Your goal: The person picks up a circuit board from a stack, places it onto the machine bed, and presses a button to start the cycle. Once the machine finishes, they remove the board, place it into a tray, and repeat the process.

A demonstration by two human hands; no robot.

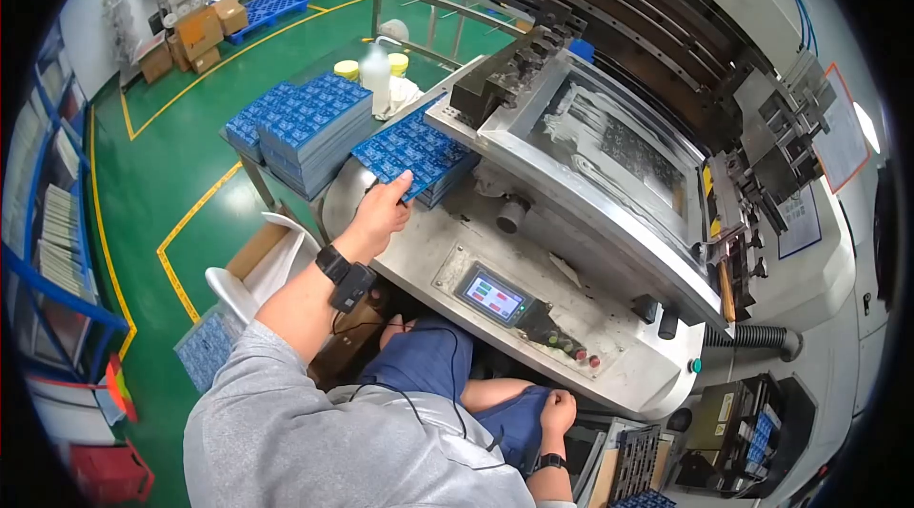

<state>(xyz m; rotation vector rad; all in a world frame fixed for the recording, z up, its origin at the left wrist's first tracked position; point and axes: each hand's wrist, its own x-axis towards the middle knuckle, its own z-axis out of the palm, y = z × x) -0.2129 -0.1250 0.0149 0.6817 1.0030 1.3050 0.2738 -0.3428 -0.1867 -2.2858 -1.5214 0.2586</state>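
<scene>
At the near edge of a blue printed circuit board panel [405, 148], my left hand [384, 210] is closed, with the thumb on top and the fingers mostly hidden below. This panel lies on a short stack of like boards beside the printing machine. My right hand [560, 413] rests on my thigh in a loose fist, and nothing shows in it. Taller stacks of blue circuit boards [319, 122] stand just left of the held panel. Right of it is a screen-printing frame [609, 208], its mesh smeared with grey-white paste.
A touchscreen panel [493, 295] and red buttons [587, 358] sit on the machine's front. Behind the stacks are a white bottle [376, 79] and yellow-lidded jars [347, 70]. A wooden-handled tool [726, 291] stands at the frame's right end. Blue shelving [67, 303] is far left.
</scene>
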